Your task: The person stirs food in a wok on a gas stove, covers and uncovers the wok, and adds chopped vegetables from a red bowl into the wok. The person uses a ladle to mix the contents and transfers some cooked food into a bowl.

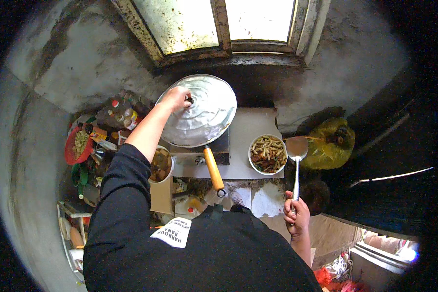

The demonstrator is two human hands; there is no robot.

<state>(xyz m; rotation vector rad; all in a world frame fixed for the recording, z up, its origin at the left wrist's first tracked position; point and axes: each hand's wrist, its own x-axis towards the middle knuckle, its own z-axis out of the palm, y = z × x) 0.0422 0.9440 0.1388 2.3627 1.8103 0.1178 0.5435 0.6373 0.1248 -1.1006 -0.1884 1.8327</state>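
Observation:
My left hand (177,99) grips the small dark knob at the centre of a dented metal lid (211,116). The lid hides the pan beneath it; only the pan's wooden handle (213,168) sticks out towards me. In my right hand (295,214) is a metal spatula (296,175), held by its handle with the blade raised away from me. Just left of the blade stands a white bowl (249,159) of cut beans or similar strips with darker pieces. Another bowl (172,169), with chunks in brown liquid, is partly hidden by my left forearm.
The covered pan sits over a dark stove (224,155) on a pale counter (248,120). Bottles (126,118) and a red basket (70,149) with pale food crowd the left. A yellow plastic bag (321,157) lies at right. A window (226,29) stands beyond.

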